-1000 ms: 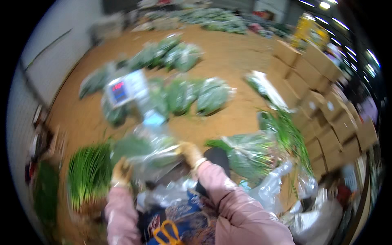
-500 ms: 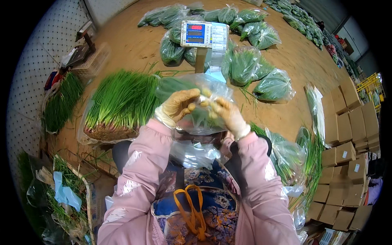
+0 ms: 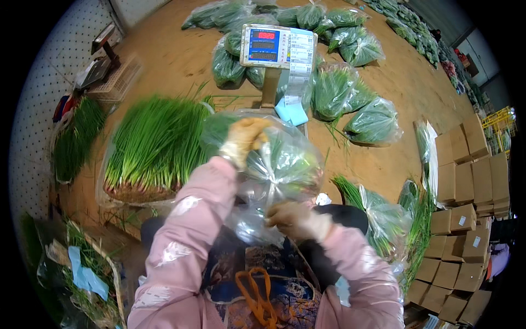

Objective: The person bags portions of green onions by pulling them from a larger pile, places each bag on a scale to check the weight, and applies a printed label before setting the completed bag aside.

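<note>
A clear plastic bag of green onions (image 3: 293, 164), gathered into a whitish twist at its middle, lies in front of me on the scale. My left hand (image 3: 244, 141), in a pale yellow glove and slightly blurred, is closed on the upper left part of this bag. Lower down, my right hand (image 3: 298, 219), gloved too, has its fingers curled together beside the clear empty plastic bags (image 3: 249, 226) at my lap. What its fingertips pinch is hidden. Behind the bag rises the scale's display (image 3: 267, 45), with a printed label strip (image 3: 299, 66) hanging from it.
Loose green onions (image 3: 153, 148) stand in a large bundle on the left. Filled bags (image 3: 374, 122) lie beyond the scale, and another bag (image 3: 386, 219) rests by my right knee. Cardboard boxes (image 3: 463, 181) are stacked at right; a bin of trimmings (image 3: 93, 274) is at lower left.
My hands were together at the bag's neck. My right hand has come down toward my lap, while the left stays at the bag. The bag's twist now shows, and the display reading differs.
</note>
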The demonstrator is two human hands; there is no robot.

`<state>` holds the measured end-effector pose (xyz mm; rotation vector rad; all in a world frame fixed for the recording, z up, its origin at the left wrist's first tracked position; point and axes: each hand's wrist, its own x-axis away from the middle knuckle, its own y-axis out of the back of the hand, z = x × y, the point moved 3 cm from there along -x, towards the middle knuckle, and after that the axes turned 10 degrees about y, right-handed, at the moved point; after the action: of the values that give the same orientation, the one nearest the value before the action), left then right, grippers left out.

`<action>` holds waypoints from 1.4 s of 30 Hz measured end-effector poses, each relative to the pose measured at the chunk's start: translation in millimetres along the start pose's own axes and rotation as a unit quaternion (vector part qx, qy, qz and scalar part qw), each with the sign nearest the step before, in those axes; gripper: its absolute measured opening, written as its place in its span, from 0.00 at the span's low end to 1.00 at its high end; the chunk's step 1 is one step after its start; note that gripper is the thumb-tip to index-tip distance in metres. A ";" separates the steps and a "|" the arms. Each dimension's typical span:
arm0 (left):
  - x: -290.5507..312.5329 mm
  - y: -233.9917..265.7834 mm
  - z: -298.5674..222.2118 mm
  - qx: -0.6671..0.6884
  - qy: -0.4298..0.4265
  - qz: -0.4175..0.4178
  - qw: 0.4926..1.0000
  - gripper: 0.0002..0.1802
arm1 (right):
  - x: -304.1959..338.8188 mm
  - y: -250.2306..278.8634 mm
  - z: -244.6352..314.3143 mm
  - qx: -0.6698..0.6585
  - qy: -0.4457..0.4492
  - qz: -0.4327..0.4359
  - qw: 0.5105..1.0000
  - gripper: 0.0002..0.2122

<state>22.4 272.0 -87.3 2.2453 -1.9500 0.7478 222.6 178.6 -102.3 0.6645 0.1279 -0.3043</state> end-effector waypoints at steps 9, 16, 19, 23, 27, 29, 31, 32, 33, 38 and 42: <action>-101.8 24.9 -37.3 -0.069 -0.088 -0.072 0.991 0.14 | -50.1 200.4 -256.5 -0.081 -0.261 -0.438 0.857 0.39; -182.7 -17.3 23.1 0.127 0.130 0.009 0.983 0.26 | -102.8 180.2 -332.3 -0.295 -0.228 -0.392 0.841 0.28; -176.0 -26.4 23.4 0.087 0.152 0.061 0.983 0.22 | -106.2 185.6 -263.1 -0.422 -0.170 -0.434 0.778 0.18; -158.0 -39.4 23.3 0.120 0.184 0.128 0.967 0.18 | -88.2 195.8 -226.4 -0.416 -0.220 -0.449 0.760 0.19; -152.5 -37.6 37.1 0.093 0.128 0.140 0.977 0.16 | -78.4 212.3 -192.9 -0.027 -0.117 -0.435 0.892 0.19; -140.1 -42.1 28.0 0.077 0.115 0.133 0.981 0.15 | -80.4 212.2 -157.2 0.289 -0.025 -0.326 0.900 0.18; -130.7 -47.1 21.0 0.052 0.111 0.150 0.981 0.13 | -87.6 199.6 -140.2 0.467 0.050 -0.198 0.860 0.13; -130.6 -47.1 19.3 0.033 0.114 0.168 0.979 0.12 | -84.5 195.9 -145.3 0.450 0.015 -0.173 0.876 0.11; -129.4 -48.8 18.0 0.015 0.116 0.186 0.976 0.11 | -81.3 193.7 -148.1 0.432 -0.020 -0.148 0.890 0.10; -126.9 -44.1 7.1 -0.067 0.091 0.153 0.982 0.14 | -64.3 205.6 -144.1 0.122 -0.102 -0.334 0.929 0.06; -133.9 -19.4 2.7 -0.008 0.100 0.045 0.994 0.23 | -32.3 234.6 -126.9 0.040 -0.102 -0.592 0.799 0.06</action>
<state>31.7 396.8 -138.9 1.9985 -1.9637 0.9249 264.1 440.1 -56.9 0.5550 0.3207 -1.6033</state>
